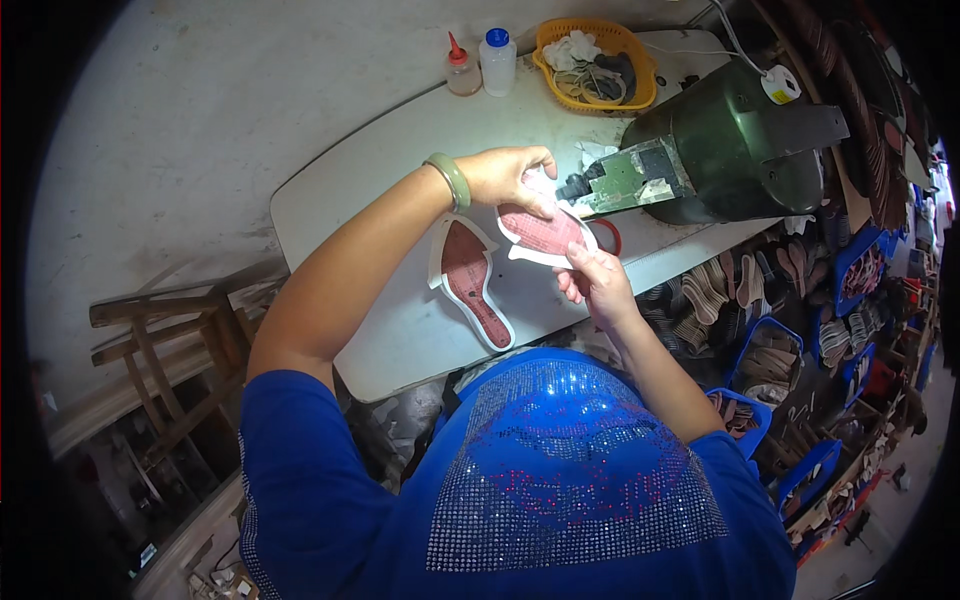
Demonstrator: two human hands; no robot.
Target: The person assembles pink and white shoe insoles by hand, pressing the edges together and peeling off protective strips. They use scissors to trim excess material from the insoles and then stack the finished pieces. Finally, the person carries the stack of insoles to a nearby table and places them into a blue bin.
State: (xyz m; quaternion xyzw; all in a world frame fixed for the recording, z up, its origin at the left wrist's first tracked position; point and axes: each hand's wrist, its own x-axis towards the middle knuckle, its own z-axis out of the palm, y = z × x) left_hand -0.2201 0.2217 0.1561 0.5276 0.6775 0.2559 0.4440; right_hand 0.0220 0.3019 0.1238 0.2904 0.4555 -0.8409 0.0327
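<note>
Where both sets of fingers work, the white worktop (350, 215) spreads beneath them and far out to their left. Just beyond the fingers and to their right sits a bulky dark green machine (700, 150), its narrow nose pointing at them. A wooden stool (180, 340) stands well apart, far left of the fingers. Off to the right and below the worktop, blue crates (754, 438) stand well away from the fingers, at least one filled with brownish sole-shaped pieces.

Farther forward than the fingers lies a yellow basket (624, 40) holding a white crumpled wad (570, 48), a dark lump (618, 72) and beige loops (590, 88). One red sole with a white rim (465, 265) lies flat just left of the fingers. Its like, the held sole (545, 232), is up between both hands: the left fingers (542, 160) are curled, thumb pressed on its face, while the right fingers (582, 255) are closed in a pinch on its near right edge.

Ahead and leftward of the fingers stand a cloudy blue-capped bottle (498, 70), contents unclear, and a smaller red-capped bottle (463, 76) with brownish contents. A red ring (613, 240) lies just right of the held sole.
</note>
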